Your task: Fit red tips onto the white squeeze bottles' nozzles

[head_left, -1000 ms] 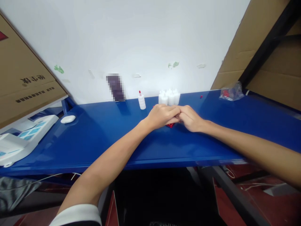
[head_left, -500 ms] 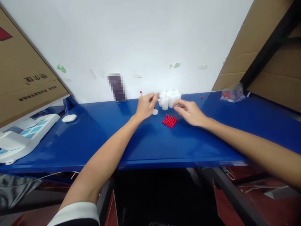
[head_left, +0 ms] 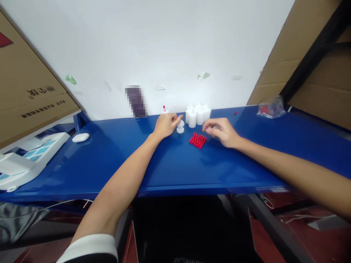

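My left hand is curled, its thumb and forefinger pinched at the top of a small white bottle standing on the blue table. A tight patch of several red caps lies between my hands. My right hand hovers just right of the caps, fingers bent down over something pale that I cannot make out. A cluster of several white bottles stands behind, against the wall. Behind my left hand, a red-tipped bottle peeks out.
A white mouse and a white device with blue panels sit at the far left. A clear bag holding red pieces lies at the back right, and one stray red cap lies nearby. Cardboard boxes flank both sides.
My hands were pressed together over the red caps, then parted. The left hand went up to the bottles and now sets a small white bottle down; the right hand drew back slightly.
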`<state>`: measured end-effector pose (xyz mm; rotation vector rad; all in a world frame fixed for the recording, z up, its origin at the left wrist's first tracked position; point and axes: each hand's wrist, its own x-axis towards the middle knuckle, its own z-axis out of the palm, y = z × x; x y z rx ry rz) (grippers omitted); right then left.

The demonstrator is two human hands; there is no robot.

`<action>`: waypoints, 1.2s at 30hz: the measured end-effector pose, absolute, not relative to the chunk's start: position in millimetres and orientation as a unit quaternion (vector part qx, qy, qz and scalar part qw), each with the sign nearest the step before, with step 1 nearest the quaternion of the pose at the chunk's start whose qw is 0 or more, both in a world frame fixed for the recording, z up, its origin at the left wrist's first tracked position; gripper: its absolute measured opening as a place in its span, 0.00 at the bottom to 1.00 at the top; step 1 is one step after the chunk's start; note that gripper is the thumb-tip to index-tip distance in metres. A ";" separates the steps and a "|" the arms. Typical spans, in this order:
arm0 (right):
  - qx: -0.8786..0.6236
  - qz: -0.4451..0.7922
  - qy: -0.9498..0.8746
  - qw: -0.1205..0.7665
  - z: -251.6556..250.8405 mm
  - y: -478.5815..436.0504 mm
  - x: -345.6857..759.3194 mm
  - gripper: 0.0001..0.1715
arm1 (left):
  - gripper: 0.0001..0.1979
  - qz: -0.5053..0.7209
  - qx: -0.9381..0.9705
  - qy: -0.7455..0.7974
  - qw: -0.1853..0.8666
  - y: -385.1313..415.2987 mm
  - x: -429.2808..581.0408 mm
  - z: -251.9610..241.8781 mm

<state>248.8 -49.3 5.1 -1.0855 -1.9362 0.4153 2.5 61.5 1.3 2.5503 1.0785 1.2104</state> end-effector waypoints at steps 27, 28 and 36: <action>-0.375 0.210 -0.782 0.451 -4.5 -43.7 245.9 0.22 | 0.04 0.474 0.866 0.131 0.084 -2.1 52.3 5.4; -0.374 0.197 -0.789 0.446 -4.6 -43.7 246.5 0.20 | 0.03 0.469 0.871 0.123 0.082 -3.1 53.1 4.6; -0.383 0.135 -0.821 0.401 2.9 -52.0 242.2 0.11 | 0.10 0.417 0.905 0.082 0.026 -8.1 56.7 -2.0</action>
